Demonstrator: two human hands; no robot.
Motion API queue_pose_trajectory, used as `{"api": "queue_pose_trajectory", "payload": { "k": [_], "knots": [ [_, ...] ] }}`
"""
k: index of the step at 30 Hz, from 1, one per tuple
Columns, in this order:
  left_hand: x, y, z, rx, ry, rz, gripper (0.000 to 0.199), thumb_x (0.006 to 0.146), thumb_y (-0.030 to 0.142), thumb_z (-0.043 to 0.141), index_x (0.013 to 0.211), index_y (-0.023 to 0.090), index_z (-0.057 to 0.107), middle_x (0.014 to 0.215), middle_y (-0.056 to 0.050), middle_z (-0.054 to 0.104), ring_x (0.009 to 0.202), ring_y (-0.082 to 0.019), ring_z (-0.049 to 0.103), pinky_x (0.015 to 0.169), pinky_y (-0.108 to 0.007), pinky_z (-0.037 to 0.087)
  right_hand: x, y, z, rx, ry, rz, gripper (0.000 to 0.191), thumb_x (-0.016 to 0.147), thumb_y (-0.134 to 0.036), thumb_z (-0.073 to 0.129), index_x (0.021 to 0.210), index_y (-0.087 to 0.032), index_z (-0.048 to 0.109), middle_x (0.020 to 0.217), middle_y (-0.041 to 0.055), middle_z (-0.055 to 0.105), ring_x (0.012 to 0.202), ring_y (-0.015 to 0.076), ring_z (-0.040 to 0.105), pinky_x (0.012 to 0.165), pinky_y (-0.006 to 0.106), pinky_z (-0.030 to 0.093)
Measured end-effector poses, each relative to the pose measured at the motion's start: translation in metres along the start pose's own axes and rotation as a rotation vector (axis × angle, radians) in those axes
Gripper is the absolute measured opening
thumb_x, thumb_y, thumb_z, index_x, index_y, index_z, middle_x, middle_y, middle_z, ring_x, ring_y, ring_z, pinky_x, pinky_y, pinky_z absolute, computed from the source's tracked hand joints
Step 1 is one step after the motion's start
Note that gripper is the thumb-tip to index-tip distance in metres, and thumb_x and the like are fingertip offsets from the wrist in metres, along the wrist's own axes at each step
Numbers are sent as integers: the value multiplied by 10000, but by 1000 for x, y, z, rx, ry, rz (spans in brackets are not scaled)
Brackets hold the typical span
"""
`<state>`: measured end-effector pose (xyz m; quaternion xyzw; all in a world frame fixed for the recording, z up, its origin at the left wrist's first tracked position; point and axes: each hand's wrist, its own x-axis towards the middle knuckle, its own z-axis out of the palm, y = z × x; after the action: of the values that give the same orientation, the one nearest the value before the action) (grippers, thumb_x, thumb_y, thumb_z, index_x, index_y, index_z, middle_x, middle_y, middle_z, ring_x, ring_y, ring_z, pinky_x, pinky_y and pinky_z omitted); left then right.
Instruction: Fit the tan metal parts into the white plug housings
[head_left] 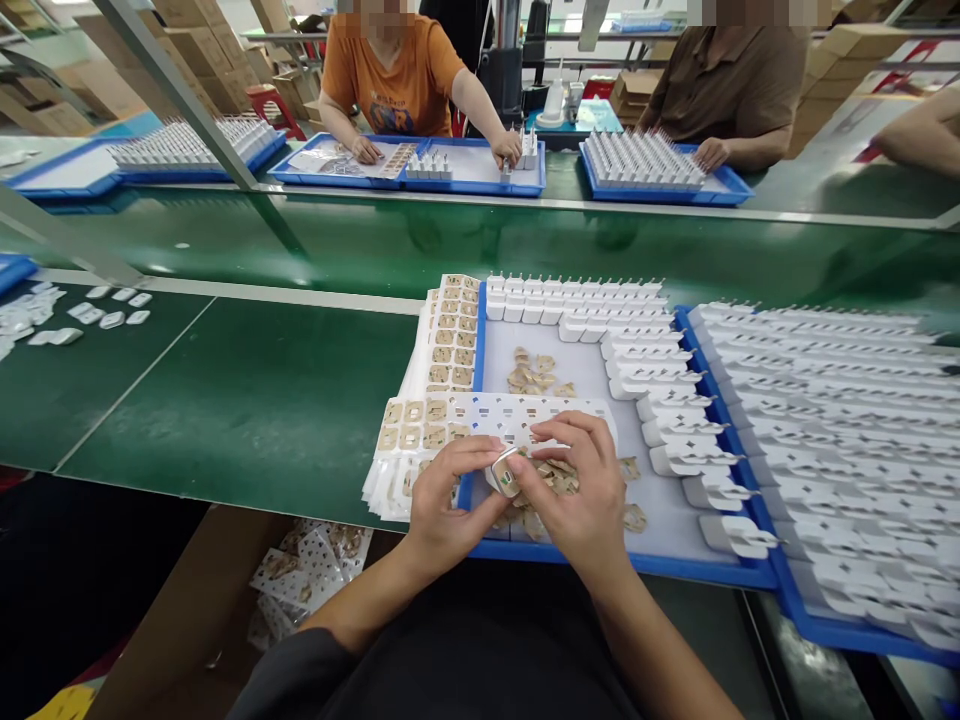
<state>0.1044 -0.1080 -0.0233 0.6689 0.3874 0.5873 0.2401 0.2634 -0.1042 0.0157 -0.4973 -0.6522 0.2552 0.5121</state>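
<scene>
Between my two hands is a small white plastic piece point(505, 476) with a tan adhesive pad on its face. My left hand point(450, 495) pinches it from the left with fingers and thumb. From the other side my right hand point(589, 495) has its thumb on the pad, fingers curled above. Under my hands a partly used sheet of tan pads point(435, 412) lies across the left edge of a blue tray point(675, 568). Peeled tan scraps point(531, 375) are scattered in that tray. White pieces with thin metal prongs point(664, 410) stand in rows along its back and right side.
A second blue tray point(885, 645) full of similar pieces adjoins on the right. More pad sheets point(452, 335) are stacked left of my tray. Loose white parts point(112, 318) lie far left. Below is a box of used sheets point(307, 570). Co-workers sit across the green bench point(337, 240).
</scene>
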Motion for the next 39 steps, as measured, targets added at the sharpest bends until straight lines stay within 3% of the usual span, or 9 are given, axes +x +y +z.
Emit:
{"api": "queue_pose_trajectory", "payload": {
  "k": [4,9,13,17,22,29,39],
  "knots": [
    [-4,-4,2,-26,63,18,376,808,130,776,1137,234,626,1113,-83,722,1070,-236,714,949,-414,604,-5,6,3,321,-204,161,315,858,-331,755,1166,-300,697,1195,83,656,1132,249,651,793,325,630],
    [-6,-6,4,-28,77,83,466,762,75,808,1141,245,596,1085,-57,711,1079,-216,707,947,-392,608,-10,16,9,559,-158,258,201,932,-323,677,1099,-337,787,1135,65,707,1086,227,685,861,349,607],
    [-5,-6,5,7,87,105,446,775,83,791,1136,244,585,1070,-57,701,1069,-218,702,934,-403,608,-9,14,11,521,-149,233,199,967,-318,625,1088,-327,783,1118,55,713,1101,217,670,971,371,548],
    [-5,-8,7,53,74,168,429,803,74,739,1152,255,569,1074,-61,696,1096,-229,694,951,-436,605,-8,5,13,499,-147,202,239,857,-279,750,1091,-296,707,1150,66,667,1123,232,641,871,334,566],
    [-5,-6,8,96,54,205,451,799,65,743,1160,275,574,1055,-45,720,1089,-226,711,934,-422,621,-7,6,17,584,-81,223,57,887,-250,696,921,-277,732,994,36,681,967,195,667,800,304,548],
    [-2,-4,9,64,72,217,412,803,90,760,1139,241,574,1038,-58,708,1086,-228,712,929,-418,628,-10,17,12,642,-114,260,166,953,-258,617,985,-291,776,1047,40,720,1046,209,668,946,350,516],
    [1,-5,6,148,49,347,366,802,68,736,1087,236,581,991,-46,750,1034,-222,745,884,-399,654,-5,14,9,617,-110,208,175,882,-165,667,917,-288,787,961,27,739,972,193,698,899,321,539]
  ]
}}
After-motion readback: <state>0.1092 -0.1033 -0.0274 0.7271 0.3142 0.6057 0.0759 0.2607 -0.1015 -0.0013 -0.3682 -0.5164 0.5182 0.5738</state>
